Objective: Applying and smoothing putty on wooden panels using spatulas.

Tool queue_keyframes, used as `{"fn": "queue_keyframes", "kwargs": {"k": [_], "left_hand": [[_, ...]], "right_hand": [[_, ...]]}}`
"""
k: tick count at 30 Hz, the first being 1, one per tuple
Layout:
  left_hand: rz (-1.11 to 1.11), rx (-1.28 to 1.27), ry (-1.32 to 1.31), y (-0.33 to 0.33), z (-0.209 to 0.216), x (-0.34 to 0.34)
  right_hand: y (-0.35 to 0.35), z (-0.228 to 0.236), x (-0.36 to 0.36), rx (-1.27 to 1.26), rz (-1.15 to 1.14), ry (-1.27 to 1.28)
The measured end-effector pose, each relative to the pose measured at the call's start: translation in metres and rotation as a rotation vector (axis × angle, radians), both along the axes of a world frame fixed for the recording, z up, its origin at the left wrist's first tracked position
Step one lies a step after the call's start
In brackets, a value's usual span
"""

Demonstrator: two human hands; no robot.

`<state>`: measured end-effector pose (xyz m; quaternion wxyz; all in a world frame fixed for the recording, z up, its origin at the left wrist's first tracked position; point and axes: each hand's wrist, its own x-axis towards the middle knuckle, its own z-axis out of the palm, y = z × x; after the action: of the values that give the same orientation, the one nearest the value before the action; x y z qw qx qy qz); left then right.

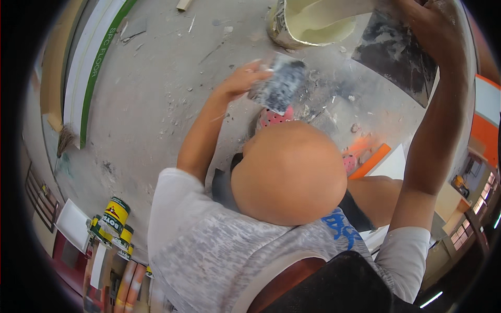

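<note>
the view looks down over a person's head and grey shirt onto a dusty concrete floor. the left hand is stretched forward over the floor, fingers pressed together on one edge of a wide scraper; the blade is smeared with dried white and dark filler and is tilted, its far end pointing toward the bucket. just under the scraper lies a red perforated disc, partly hidden by the head. the right arm reaches up along the right side of the view; the right hand is closed on the upper corner of a dark, stained board, though the fingers are cut off by the rim and the exact grip cannot be told. a bucket of pale cream paste stands at the top, between the two hands, just beside the board and near the scraper. an orange strip lies on the floor by the right arm. at lower left stand several yellow tins, well apart from the hands. a white plank with a green edge lies along the left side.
</note>
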<state>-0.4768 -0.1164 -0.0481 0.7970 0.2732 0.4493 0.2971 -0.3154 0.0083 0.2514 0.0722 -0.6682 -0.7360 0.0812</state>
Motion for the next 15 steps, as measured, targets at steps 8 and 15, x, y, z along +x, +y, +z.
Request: {"fn": "queue_keyframes", "kwargs": {"k": [8,15], "left_hand": [[0.460,-0.013,-0.214,-0.011,0.045,-0.035],[0.509,0.160,-0.277,0.019,0.076,-0.018]], "right_hand": [[0.053,-0.138,0.060,-0.090,0.579,-0.411],[0.013,-0.019,0.060,-0.151,-0.150,0.188]]}}
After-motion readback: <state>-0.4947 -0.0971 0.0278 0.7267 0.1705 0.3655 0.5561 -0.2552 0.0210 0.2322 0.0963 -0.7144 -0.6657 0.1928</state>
